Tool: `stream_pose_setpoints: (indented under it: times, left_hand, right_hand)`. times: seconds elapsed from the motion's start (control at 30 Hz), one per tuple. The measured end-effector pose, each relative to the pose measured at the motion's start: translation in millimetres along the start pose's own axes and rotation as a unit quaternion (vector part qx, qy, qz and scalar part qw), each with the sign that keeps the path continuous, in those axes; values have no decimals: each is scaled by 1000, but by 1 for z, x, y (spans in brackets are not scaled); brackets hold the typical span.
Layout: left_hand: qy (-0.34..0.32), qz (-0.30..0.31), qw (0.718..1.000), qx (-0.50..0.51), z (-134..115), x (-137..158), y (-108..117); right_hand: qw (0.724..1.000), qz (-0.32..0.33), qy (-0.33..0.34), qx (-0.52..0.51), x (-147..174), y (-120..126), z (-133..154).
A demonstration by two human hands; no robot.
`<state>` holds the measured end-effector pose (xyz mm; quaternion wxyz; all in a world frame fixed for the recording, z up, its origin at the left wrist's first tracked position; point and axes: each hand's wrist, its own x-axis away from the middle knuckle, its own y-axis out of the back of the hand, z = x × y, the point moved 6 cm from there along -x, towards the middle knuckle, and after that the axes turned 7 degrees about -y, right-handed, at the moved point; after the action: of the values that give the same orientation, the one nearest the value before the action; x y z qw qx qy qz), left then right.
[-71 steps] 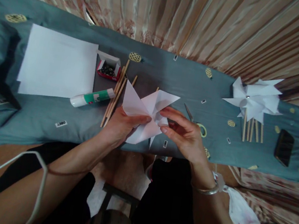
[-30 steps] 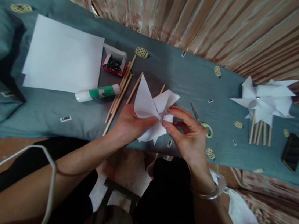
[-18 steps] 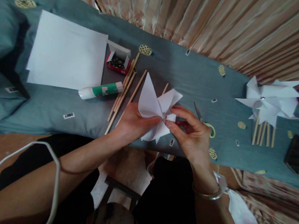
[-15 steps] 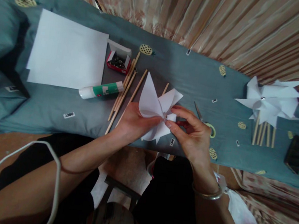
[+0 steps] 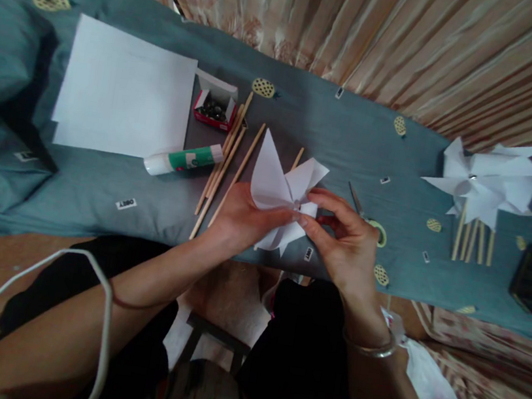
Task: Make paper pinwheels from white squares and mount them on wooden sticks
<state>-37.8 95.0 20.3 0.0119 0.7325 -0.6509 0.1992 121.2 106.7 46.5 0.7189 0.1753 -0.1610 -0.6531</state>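
A white paper pinwheel (image 5: 272, 177) with folded, pointed blades is between my two hands, above the near part of the cloth. My left hand (image 5: 248, 217) is closed on it from the left, the thumb pressing at its centre. From the right, my right hand (image 5: 343, 233) pinches a folded blade close to the same centre with thumb and fingers. The fingers of the left hand are mostly hidden under the paper. Past the pinwheel a wooden stick (image 5: 298, 156) pokes out, and another stick (image 5: 240, 169) lies left of it.
White paper sheets (image 5: 127, 94), a red box of tacks (image 5: 213, 113), a glue stick (image 5: 183, 159) and several sticks (image 5: 220, 173) lie left. Scissors (image 5: 376, 231) lie beside my right hand. Finished pinwheels (image 5: 490, 185) and a phone (image 5: 530, 277) are far right. A curtain (image 5: 349, 26) hangs behind.
The whole view has shifted slightly, so things appear a little further right. Both hands keep nearly the same hold on the pinwheel.
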Motion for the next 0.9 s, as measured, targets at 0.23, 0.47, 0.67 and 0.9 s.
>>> stream_pose_setpoints:
  times: [0.23, 0.47, 0.67, 0.9]
  left_hand:
    - [-9, 1, 1000, 26, 0, -1, -2]
    - [-9, -18, 1000, 23, 9, -5, -1]
    - [-16, -25, 999, 38, 10, -6, -3]
    - [1, -25, 999, 26, 6, -3, -1]
  right_hand:
    - [1000, -9, 12, 25, 2, 0, 4]
    - [999, -5, 15, 40, 2, 0, 4]
    - [999, -7, 16, 39, 3, 1, 4]
    - [999, -6, 20, 37, 2, 1, 6]
